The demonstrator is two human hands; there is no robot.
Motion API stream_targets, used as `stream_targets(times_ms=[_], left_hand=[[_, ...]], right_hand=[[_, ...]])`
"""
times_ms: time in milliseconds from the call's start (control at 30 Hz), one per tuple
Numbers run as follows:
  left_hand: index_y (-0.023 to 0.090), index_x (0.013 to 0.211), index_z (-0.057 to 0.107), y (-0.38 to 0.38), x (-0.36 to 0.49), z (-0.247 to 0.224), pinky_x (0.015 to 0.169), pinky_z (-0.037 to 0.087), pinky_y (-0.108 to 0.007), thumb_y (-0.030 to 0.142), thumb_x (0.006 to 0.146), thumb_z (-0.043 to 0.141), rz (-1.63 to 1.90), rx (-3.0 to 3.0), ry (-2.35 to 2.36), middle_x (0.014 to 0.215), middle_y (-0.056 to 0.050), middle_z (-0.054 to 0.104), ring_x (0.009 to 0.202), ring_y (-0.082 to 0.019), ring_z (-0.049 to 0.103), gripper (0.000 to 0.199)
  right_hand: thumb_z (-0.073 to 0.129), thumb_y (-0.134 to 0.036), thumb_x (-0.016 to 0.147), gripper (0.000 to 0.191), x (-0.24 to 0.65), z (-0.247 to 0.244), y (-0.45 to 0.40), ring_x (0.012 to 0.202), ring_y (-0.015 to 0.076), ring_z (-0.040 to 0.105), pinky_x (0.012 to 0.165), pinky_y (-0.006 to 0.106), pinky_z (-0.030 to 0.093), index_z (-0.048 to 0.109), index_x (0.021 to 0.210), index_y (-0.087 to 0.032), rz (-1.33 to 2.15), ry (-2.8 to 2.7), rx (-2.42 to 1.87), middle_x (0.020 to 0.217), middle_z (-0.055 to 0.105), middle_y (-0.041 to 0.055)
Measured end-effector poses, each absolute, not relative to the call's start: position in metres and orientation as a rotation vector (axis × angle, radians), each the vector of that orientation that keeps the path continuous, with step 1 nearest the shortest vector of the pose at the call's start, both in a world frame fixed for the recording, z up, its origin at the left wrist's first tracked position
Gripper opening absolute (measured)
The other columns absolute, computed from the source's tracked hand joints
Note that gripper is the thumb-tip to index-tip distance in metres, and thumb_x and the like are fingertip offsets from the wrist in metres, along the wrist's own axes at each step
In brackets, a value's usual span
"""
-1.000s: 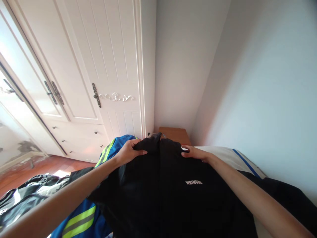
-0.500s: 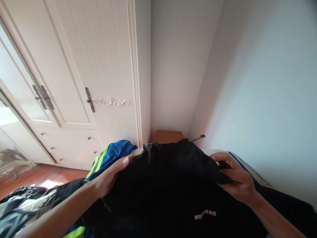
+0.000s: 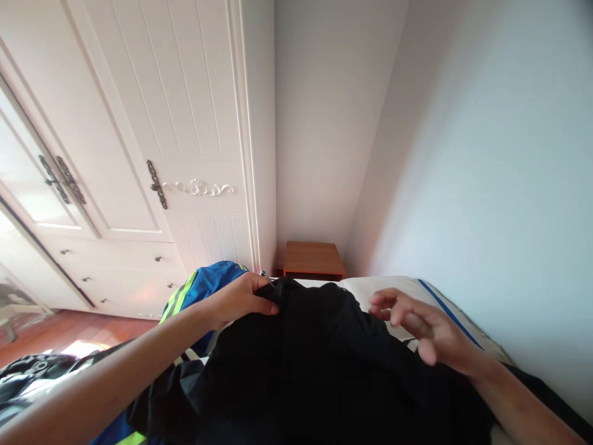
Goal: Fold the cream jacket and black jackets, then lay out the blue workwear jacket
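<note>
A black garment (image 3: 306,364) spreads across the lower middle of the head view, with its upper edge bunched. My left hand (image 3: 245,301) pinches that edge at its left corner, near a small cord end. To the right of the garment, my right hand (image 3: 417,324) has its fingers apart and curled slightly, with nothing between them. Its fingertips are close to the garment's right shoulder area. The garment's lower part runs out of the frame.
A blue garment with yellow-green stripes (image 3: 210,281) lies behind my left arm. More clothes (image 3: 34,380) are at the lower left. Beyond the white bedding (image 3: 384,285) stands a wooden nightstand (image 3: 312,256), between a white wardrobe (image 3: 199,123) and the wall (image 3: 500,185).
My right hand has let go of the black garment and opened. My left hand has moved right along its top edge. The garment's upper part has dropped, and its white lettering no longer shows.
</note>
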State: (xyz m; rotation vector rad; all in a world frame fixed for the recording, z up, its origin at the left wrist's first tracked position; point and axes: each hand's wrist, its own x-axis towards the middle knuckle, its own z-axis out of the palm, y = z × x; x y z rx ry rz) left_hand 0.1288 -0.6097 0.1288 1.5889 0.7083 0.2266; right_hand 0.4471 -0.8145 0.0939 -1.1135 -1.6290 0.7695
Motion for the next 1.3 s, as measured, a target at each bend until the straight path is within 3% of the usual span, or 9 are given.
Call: stream_targets(times_ms=[100, 200, 433, 567, 733, 867, 1000, 1133, 1300], left_hand=[[0.02, 0.067, 0.073, -0.621, 0.126, 0.146, 0.065, 0.054, -0.029, 0.037, 0.063, 0.079, 0.387, 1.867, 0.708, 0.069, 0.002, 0.07, 0.068, -0.019, 0.066, 0.018], [0.021, 0.07, 0.076, -0.629, 0.126, 0.16, 0.077, 0.056, -0.033, 0.038, 0.067, 0.076, 0.455, 2.005, 0.605, 0.076, 0.0, 0.073, 0.08, -0.024, 0.068, 0.017], [0.021, 0.078, 0.077, -0.642, 0.12, 0.172, 0.073, 0.057, -0.03, 0.033, 0.075, 0.073, 0.381, 2.033, 0.42, 0.076, -0.001, 0.074, 0.08, -0.022, 0.07, 0.013], [0.019, 0.075, 0.076, -0.657, 0.107, 0.179, 0.069, 0.056, -0.025, 0.027, 0.077, 0.071, 0.427, 2.058, 0.415, 0.074, -0.001, 0.073, 0.076, -0.019, 0.07, 0.01], [0.021, 0.072, 0.074, -0.668, 0.088, 0.178, 0.063, 0.053, -0.023, 0.031, 0.07, 0.077, 0.567, 2.095, 0.725, 0.071, 0.001, 0.072, 0.071, -0.017, 0.067, 0.011], [0.02, 0.064, 0.07, -0.665, 0.083, 0.171, 0.06, 0.051, -0.024, 0.039, 0.062, 0.081, 0.672, 2.041, 0.938, 0.07, 0.001, 0.07, 0.069, -0.017, 0.065, 0.021], [0.02, 0.08, 0.069, -0.663, 0.088, 0.169, 0.06, 0.052, -0.025, 0.039, 0.056, 0.086, 0.696, 1.896, 0.923, 0.071, 0.001, 0.069, 0.068, -0.018, 0.065, 0.035], [0.026, 0.106, 0.069, -0.669, 0.09, 0.173, 0.072, 0.055, -0.03, 0.043, 0.057, 0.084, 0.554, 1.815, 0.762, 0.08, 0.001, 0.073, 0.08, -0.023, 0.069, 0.054], [0.022, 0.068, 0.071, -0.675, 0.082, 0.173, 0.062, 0.054, -0.028, 0.05, 0.068, 0.075, 0.499, 1.866, 0.807, 0.067, -0.001, 0.067, 0.07, -0.022, 0.067, 0.028]], right_hand=[[0.057, -0.077, 0.079, 0.065, 0.45, 0.095, -0.799, 0.135, 0.0343, 0.047, 0.101, 0.051, 0.049, 0.06, 0.125, -0.031, 0.947, -1.32, -1.222, 0.149, 0.046, 0.0134], [0.051, -0.083, 0.078, 0.08, 0.438, 0.095, -0.776, 0.136, 0.0337, 0.047, 0.106, 0.05, 0.045, 0.055, 0.136, -0.028, 1.291, -1.243, -1.266, 0.15, 0.048, 0.0139], [0.07, -0.078, 0.064, 0.068, 0.394, 0.099, -0.725, 0.113, 0.0336, 0.065, 0.097, 0.043, 0.053, 0.071, 0.109, -0.027, 1.574, -1.273, -1.14, 0.112, 0.073, 0.0092], [0.089, -0.054, 0.05, 0.056, 0.389, 0.105, -0.719, 0.089, 0.0288, 0.071, 0.085, 0.04, 0.056, 0.072, 0.092, -0.021, 1.619, -1.275, -1.189, 0.094, 0.075, 0.0082], [0.085, -0.044, 0.064, 0.034, 0.396, 0.124, -0.743, 0.068, 0.0176, 0.063, 0.066, 0.029, 0.051, 0.072, 0.077, -0.016, 1.054, -1.505, -1.362, 0.072, 0.068, 0.0011], [0.073, -0.051, 0.08, 0.036, 0.406, 0.139, -0.765, 0.061, 0.0154, 0.055, 0.055, 0.027, 0.043, 0.071, 0.067, -0.017, 0.443, -1.705, -1.516, 0.065, 0.061, 0.0014], [0.069, -0.046, 0.086, 0.027, 0.41, 0.142, -0.775, 0.087, 0.0237, 0.065, 0.076, 0.033, 0.052, 0.074, 0.08, -0.02, 0.139, -1.806, -1.314, 0.084, 0.069, 0.0083], [0.058, -0.045, 0.095, 0.029, 0.407, 0.137, -0.785, 0.105, 0.0257, 0.067, 0.087, 0.035, 0.054, 0.075, 0.098, -0.022, 0.25, -1.797, -1.146, 0.115, 0.072, 0.0112], [0.061, -0.04, 0.094, 0.023, 0.402, 0.135, -0.799, 0.073, 0.018, 0.07, 0.07, 0.026, 0.056, 0.074, 0.098, -0.022, 0.079, -1.717, -1.228, 0.084, 0.075, 0.0038]])
